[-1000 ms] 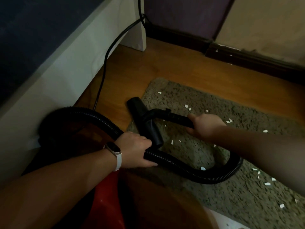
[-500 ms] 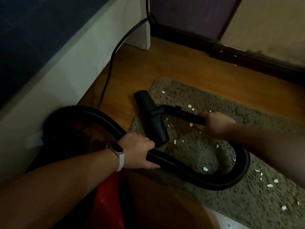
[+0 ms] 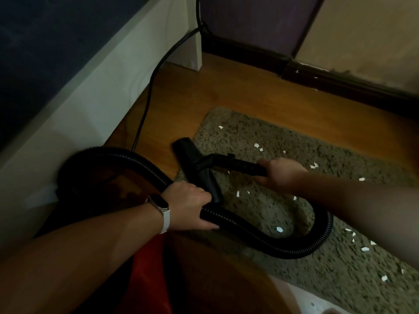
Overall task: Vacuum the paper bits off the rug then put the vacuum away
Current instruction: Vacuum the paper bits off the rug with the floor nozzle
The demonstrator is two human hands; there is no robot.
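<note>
**Both hands on the vacuum hose, nozzle at the rug's left edge**

The left hand [image 3: 188, 207], with a watch [image 3: 162, 206] on its wrist, has its fingers curled tightly round the black ribbed hose [image 3: 249, 234], the thumb lying along the near side. The right hand [image 3: 281, 173] is wrapped closed round the near end of the rigid black wand [image 3: 240, 164]. Its fingers fold under the tube, and their tips are hidden from the head view.

The wand runs left from the right hand to the black nozzle [image 3: 198, 169]. The nozzle lies flat across the left edge of the rug [image 3: 249, 130], its far end on the wooden floor [image 3: 249, 87] and its near end just beside the left hand's knuckles. From the left hand the hose loops right over the rug and bends back up under the right forearm. To the left it arches away into a dark area that is too dim to make out.

White paper bits [image 3: 278, 229] are scattered over the rug. One lies inside the hose loop, several lie between the nozzle and the right hand, and more lie to the far and right side of that hand and near the rug's near right part.

A black cord [image 3: 147, 105] runs along the floor beside a white furniture frame [image 3: 90, 98] on the left. A dark skirting board [image 3: 340, 80] lines the far wall. A red shape [image 3: 147, 268] sits below the left forearm, and what it is cannot be told.
</note>
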